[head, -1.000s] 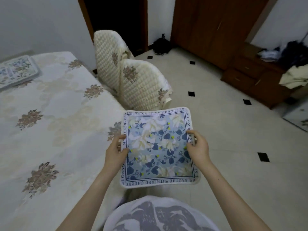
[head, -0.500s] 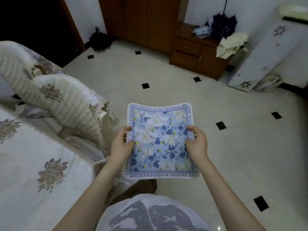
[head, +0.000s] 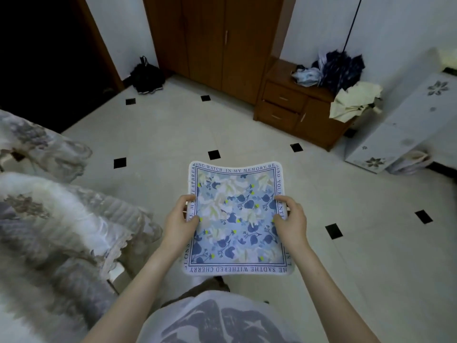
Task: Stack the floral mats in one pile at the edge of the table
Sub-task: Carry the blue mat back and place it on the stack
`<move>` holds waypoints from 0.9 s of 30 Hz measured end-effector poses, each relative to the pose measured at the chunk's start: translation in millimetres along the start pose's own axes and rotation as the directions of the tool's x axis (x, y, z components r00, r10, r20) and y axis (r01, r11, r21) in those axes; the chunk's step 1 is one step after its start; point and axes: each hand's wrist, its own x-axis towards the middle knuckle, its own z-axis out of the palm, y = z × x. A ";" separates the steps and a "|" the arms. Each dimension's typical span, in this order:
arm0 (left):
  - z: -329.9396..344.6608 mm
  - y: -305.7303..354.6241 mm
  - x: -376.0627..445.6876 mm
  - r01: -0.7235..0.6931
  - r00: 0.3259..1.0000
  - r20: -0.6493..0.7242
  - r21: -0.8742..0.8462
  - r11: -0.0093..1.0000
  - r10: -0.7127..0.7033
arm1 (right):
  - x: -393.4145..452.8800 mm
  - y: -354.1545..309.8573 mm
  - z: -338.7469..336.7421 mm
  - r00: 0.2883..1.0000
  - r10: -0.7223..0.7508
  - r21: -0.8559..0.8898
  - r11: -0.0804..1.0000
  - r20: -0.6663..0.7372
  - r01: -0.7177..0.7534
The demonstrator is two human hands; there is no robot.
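Observation:
A square floral mat, pale blue with white flowers, dark blue leaves and a lettered border, is held flat in front of my body over the tiled floor. My left hand grips its left edge, thumb on top. My right hand grips its right edge the same way. The table and the other mats are out of view.
Two quilted cream chair backs stand close at my left. A wooden wardrobe and a low wooden cabinet piled with clothes line the far wall. A white floral box leans at the right. A dark doorway opens at far left.
My view has swung right, away from the table, which has left the frame. The mat stays held in both hands in the same grip.

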 end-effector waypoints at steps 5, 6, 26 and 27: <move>-4.0 27.8 73.4 0.034 0.998 -0.053 0.015 0.999 -0.033 | 81.2 -33.3 17.4 0.999 -0.024 0.012 1.000 0.033 0.024; -3.0 31.7 86.3 0.046 0.997 -0.066 0.005 0.999 -0.045 | 96.2 -38.7 20.8 0.998 -0.032 0.023 0.999 0.045 0.031; 7.8 106.3 317.5 0.264 0.777 -0.530 -0.214 0.940 -0.339 | 437.9 -181.1 129.3 0.814 -0.268 0.063 0.959 0.516 0.276; 1.7 105.0 324.0 0.272 0.756 -0.550 -0.229 0.935 -0.355 | 445.0 -189.9 142.6 0.795 -0.277 0.068 0.956 0.540 0.287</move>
